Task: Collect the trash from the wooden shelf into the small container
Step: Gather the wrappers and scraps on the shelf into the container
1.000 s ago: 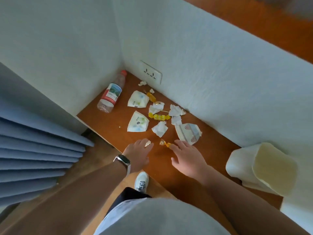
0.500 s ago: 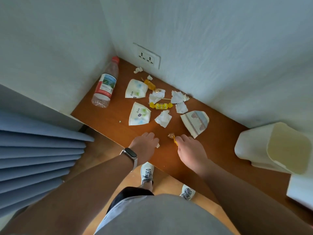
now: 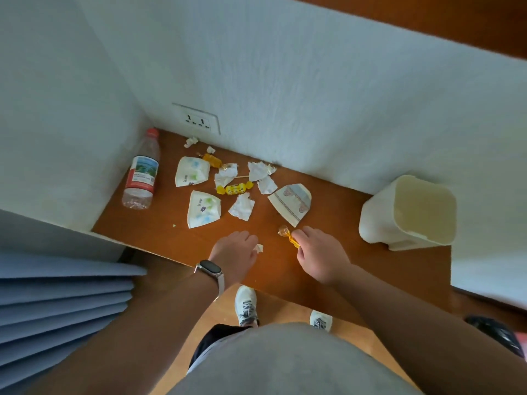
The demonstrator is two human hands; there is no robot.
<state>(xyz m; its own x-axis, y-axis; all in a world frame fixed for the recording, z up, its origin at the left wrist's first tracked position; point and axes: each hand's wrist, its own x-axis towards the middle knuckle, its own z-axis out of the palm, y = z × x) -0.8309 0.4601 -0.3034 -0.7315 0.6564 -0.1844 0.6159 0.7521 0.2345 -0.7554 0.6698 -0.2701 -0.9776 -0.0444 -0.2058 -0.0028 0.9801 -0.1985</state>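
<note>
Trash: torn white paper scraps (image 3: 241,207), flattened printed paper cups (image 3: 203,208), yellow candy wrappers (image 3: 234,189) scattered mid-shelf | wooden shelf (image 3: 159,223): orange-brown, in a wall corner | right hand (image 3: 319,253): pinching an amber wrapper (image 3: 288,236) | left hand (image 3: 235,253): curled, pinching a white scrap (image 3: 259,248) | small container (image 3: 407,213): cream bin, tipped sideways at right | plastic bottle (image 3: 141,175): lying at left.

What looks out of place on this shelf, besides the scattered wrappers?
The small container lies tipped on its side at the right end of the wooden shelf, its opening facing sideways. The plastic bottle also lies flat near the left wall.
</note>
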